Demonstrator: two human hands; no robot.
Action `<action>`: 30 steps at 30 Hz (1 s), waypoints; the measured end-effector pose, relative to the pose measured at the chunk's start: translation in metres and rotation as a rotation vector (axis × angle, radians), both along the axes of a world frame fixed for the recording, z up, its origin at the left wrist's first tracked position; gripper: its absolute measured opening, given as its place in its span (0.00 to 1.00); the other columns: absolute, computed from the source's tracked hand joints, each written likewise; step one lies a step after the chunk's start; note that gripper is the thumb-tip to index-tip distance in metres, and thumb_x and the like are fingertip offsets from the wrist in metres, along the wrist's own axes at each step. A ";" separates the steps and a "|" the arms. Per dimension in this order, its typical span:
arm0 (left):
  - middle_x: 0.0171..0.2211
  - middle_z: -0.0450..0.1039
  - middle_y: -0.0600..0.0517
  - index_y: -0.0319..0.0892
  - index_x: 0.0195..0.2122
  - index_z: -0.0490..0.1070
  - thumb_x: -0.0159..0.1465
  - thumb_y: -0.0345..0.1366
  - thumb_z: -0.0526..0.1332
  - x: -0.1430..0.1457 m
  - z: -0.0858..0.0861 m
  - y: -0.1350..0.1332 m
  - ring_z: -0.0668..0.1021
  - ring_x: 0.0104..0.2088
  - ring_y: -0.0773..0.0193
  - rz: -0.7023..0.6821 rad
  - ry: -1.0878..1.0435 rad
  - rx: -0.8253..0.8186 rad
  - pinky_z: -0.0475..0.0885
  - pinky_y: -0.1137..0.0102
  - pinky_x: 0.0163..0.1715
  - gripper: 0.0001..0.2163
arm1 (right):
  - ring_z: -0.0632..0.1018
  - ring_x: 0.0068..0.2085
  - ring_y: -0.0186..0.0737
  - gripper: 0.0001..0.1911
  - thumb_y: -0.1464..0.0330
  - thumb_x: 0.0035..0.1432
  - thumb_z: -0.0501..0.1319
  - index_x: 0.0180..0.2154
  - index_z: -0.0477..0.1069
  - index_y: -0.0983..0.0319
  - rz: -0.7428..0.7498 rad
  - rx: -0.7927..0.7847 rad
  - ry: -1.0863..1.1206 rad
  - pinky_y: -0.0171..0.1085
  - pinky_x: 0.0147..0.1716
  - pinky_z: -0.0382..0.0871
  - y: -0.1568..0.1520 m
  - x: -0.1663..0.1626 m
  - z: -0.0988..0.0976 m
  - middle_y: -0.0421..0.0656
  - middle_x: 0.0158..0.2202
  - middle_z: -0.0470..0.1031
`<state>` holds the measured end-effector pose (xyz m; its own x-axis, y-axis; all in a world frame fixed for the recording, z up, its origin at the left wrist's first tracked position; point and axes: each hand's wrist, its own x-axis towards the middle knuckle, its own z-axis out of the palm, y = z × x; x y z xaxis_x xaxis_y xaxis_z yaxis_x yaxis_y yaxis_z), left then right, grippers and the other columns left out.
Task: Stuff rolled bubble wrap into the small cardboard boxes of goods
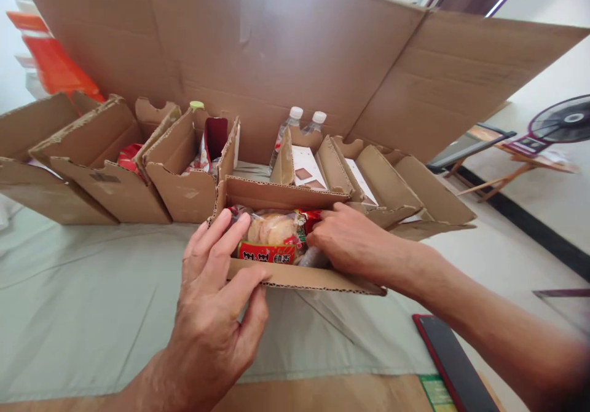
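A small open cardboard box [276, 192] lies on the pale cloth in front of me. Inside it sits a clear snack packet with a red label [273, 238] showing round pale biscuits. My left hand [216, 295] grips the box's near left corner, thumb on the front wall and fingers over the rim touching the packet. My right hand [350, 240] reaches into the box from the right, fingers curled down on the packet's right end.
Several similar open cardboard boxes [179, 166] stand in a row behind, some holding packets, two water bottles [295, 123] among them. A large cardboard sheet [286, 49] stands at the back. A dark red-edged phone [452, 363] lies at the right front. A fan [562, 120] is far right.
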<state>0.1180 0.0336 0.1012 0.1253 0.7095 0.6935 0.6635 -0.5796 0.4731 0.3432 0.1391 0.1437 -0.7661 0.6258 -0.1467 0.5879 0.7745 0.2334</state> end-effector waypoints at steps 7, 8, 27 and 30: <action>0.73 0.51 0.49 0.54 0.65 0.63 0.63 0.29 0.64 -0.010 -0.011 -0.007 0.60 0.71 0.45 0.064 -0.149 -0.025 0.58 0.43 0.69 0.29 | 0.81 0.45 0.51 0.10 0.66 0.63 0.63 0.45 0.78 0.56 -0.080 0.209 0.421 0.50 0.44 0.70 -0.043 0.036 0.031 0.46 0.44 0.83; 0.74 0.50 0.50 0.55 0.68 0.58 0.64 0.31 0.65 -0.015 -0.016 -0.010 0.59 0.72 0.46 0.090 -0.201 -0.044 0.57 0.44 0.70 0.33 | 0.80 0.48 0.50 0.12 0.63 0.65 0.62 0.49 0.77 0.56 -0.164 0.283 0.568 0.50 0.47 0.71 -0.058 0.046 0.034 0.46 0.47 0.82; 0.59 0.74 0.45 0.44 0.60 0.68 0.64 0.49 0.67 -0.045 -0.068 -0.027 0.72 0.63 0.51 -0.117 -0.810 -0.682 0.65 0.60 0.64 0.26 | 0.82 0.41 0.50 0.20 0.52 0.67 0.56 0.45 0.74 0.60 -0.673 -0.043 1.186 0.44 0.37 0.78 -0.136 0.011 -0.080 0.48 0.41 0.83; 0.54 0.77 0.46 0.44 0.55 0.72 0.62 0.50 0.68 -0.082 -0.060 -0.061 0.74 0.60 0.49 0.052 -0.764 -0.650 0.65 0.57 0.64 0.24 | 0.82 0.42 0.48 0.16 0.54 0.68 0.57 0.45 0.74 0.59 -0.565 -0.053 1.174 0.43 0.41 0.78 -0.149 -0.018 -0.063 0.47 0.42 0.82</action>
